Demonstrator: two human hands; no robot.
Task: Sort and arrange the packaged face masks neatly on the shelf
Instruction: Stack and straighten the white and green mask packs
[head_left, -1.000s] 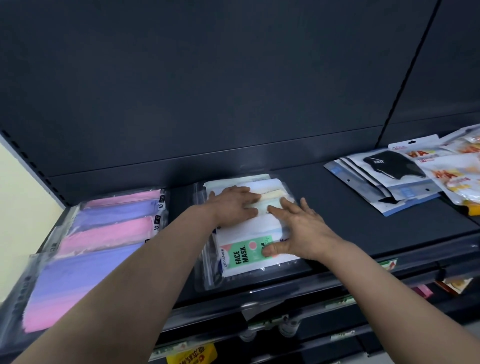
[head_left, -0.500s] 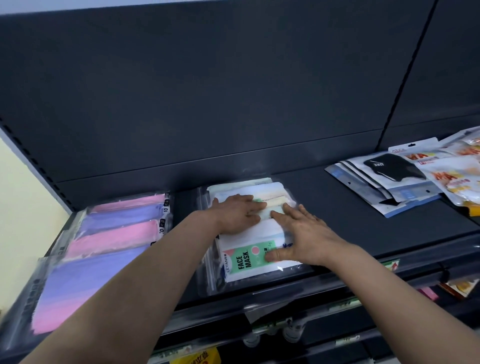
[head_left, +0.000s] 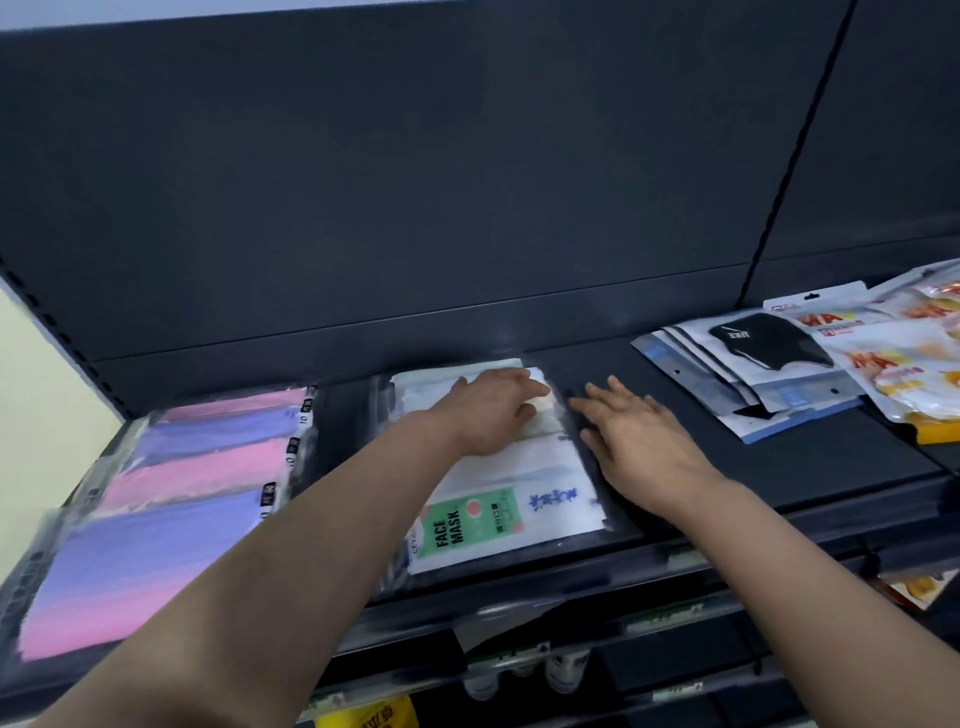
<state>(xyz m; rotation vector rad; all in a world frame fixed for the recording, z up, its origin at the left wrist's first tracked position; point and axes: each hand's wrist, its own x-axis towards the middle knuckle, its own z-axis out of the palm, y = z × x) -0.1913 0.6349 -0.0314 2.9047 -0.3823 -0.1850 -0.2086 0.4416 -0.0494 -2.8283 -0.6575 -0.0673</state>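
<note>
White face-mask stack sits centre frame on the shelf. Left hand flat on its far end, fingers straight. Right hand flat, fingers spread, at the stack's right edge. Pink/purple packs at left, black-mask packs upper right.

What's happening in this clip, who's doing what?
A person is tidying packaged face masks on a dark shelf. The left hand presses flat on the middle stack of white packs, whose front pack has a green FACE MASK label. The right hand lies open along that stack's right edge. Pink and purple packs sit in an overlapping row at the left. At the right, a black mask pack and orange-printed packs lie fanned and unsorted.
</note>
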